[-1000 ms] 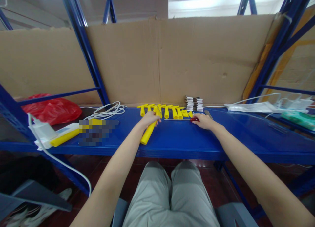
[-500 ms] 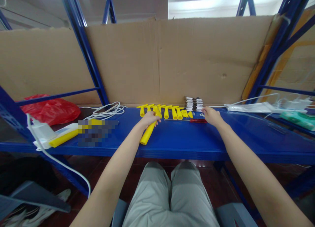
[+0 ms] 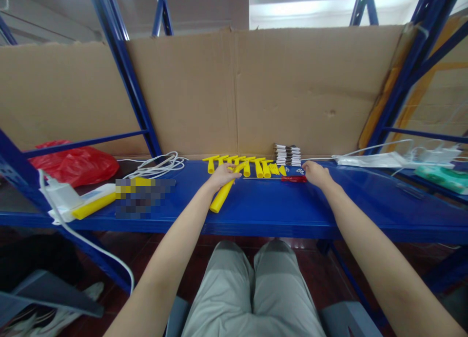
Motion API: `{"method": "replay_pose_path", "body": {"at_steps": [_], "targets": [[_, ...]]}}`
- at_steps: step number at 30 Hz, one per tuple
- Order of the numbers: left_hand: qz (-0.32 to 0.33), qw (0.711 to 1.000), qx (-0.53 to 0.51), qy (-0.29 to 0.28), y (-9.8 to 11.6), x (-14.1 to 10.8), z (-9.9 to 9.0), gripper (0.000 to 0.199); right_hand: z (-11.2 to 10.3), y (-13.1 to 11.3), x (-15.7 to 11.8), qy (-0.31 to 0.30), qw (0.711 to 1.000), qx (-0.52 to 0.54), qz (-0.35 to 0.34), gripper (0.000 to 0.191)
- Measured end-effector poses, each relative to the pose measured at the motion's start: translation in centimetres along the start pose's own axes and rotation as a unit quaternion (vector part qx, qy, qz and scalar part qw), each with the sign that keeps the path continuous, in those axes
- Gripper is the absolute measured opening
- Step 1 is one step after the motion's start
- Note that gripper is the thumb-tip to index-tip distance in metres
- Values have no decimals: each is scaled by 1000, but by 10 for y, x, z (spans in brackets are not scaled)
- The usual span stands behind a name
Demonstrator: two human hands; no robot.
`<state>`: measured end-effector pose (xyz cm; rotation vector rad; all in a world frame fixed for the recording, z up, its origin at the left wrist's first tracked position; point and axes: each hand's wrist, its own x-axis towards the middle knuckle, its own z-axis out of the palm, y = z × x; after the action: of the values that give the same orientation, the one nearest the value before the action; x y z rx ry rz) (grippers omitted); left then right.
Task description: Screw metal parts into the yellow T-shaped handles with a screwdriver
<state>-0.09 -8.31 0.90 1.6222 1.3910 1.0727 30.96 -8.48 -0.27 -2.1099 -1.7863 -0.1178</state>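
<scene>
My left hand [image 3: 224, 176] is wrapped round a long yellow tube [image 3: 221, 198], whose near end points toward the table's front edge. Behind it stands a row of several yellow T-shaped pieces [image 3: 259, 169], with smaller yellow parts [image 3: 274, 169] at its right end. My right hand [image 3: 315, 173] has its fingertips together beside some small metal pieces [image 3: 300, 171]; whatever is between them is too small to make out. Just left of that hand lies a screwdriver with a red handle [image 3: 293, 179], its shaft pointing left. A stack of white and dark pieces [image 3: 287, 155] rises behind.
The blue table [image 3: 270, 205] backs onto a cardboard panel [image 3: 292, 88]. At the left are a red bag [image 3: 78, 164], coiled white cable [image 3: 163, 165], a power strip and another yellow tube [image 3: 95, 205]. A white packet [image 3: 373, 160] and green package [image 3: 444, 178] lie right.
The yellow tube in my left hand has tilted slightly, its upper end leaning further right. My right hand has shifted slightly down at the small metal pieces.
</scene>
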Motion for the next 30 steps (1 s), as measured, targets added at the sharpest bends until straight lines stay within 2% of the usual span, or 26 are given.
{"method": "replay_pose_path", "body": {"at_steps": [5, 12, 22, 27, 30], "targets": [[34, 999, 31, 12, -8, 8, -1, 50, 0, -1, -1, -5, 1000, 1, -2, 40], [117, 967, 203, 102, -13, 15, -2, 44, 0, -4, -3, -11, 1000, -4, -9, 37], [139, 959, 225, 98, -12, 12, 3, 43, -1, -7, -7, -6, 1000, -12, -24, 33], [136, 958, 234, 95, -12, 12, 2, 41, 3, -11, -6, -2, 999, -18, -43, 37], [139, 957, 238, 92, -13, 12, 2, 38, 6, -16, 1, -25, 998, -28, -60, 41]]}}
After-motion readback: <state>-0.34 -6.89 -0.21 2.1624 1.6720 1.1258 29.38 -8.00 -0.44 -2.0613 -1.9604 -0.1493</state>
